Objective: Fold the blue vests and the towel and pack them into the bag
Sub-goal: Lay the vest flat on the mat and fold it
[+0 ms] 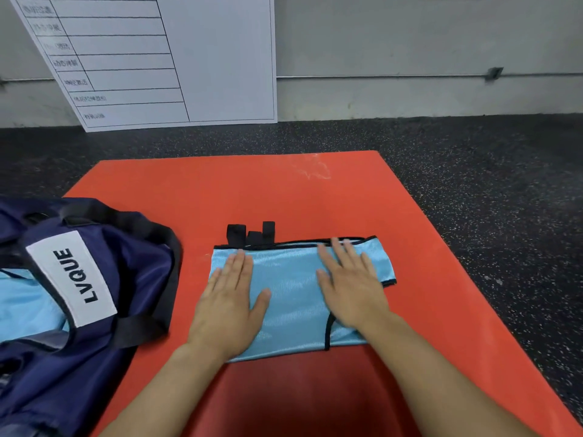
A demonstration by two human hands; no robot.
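Both hands, the left hand [230, 305] and right hand [350, 285], lie flat with straight fingers on the folded blue vest [293, 298], apparently smoothing its crease; the navy bag [132, 272] sits just left of it.

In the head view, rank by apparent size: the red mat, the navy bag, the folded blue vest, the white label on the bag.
1. Red mat
2. Navy bag, cropped by the frame and nearer the camera, so unsure
3. Folded blue vest
4. White label
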